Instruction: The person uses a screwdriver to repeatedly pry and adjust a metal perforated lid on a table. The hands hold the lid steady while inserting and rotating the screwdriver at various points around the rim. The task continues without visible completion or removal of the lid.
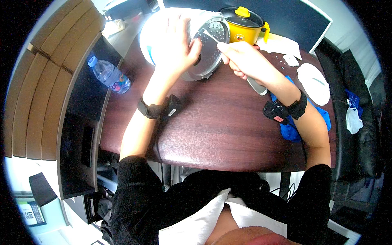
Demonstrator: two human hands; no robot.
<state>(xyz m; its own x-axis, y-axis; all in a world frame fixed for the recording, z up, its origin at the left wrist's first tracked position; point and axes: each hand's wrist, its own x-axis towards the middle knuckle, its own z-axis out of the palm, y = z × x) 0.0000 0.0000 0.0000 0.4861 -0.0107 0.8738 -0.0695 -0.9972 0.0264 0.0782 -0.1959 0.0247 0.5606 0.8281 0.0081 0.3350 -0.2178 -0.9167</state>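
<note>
A white rounded appliance stands at the far left of the table. Facing right is its round grey face, dotted with small holes or bumps inside a clear rim. My left hand grips this appliance, its fingers stretched over the white side and its thumb bent at the grey face. Pinched in my right hand is a thin white stick, its pale tip at the dotted upper part of the face. A grey rounded end shows below that hand; whether it belongs to the stick, I cannot tell.
Behind my right hand stands a yellow pot with a dark lid. White tissue, a white oval thing and a blue cloth lie at the right. A water bottle is at the left, beside brown boxes.
</note>
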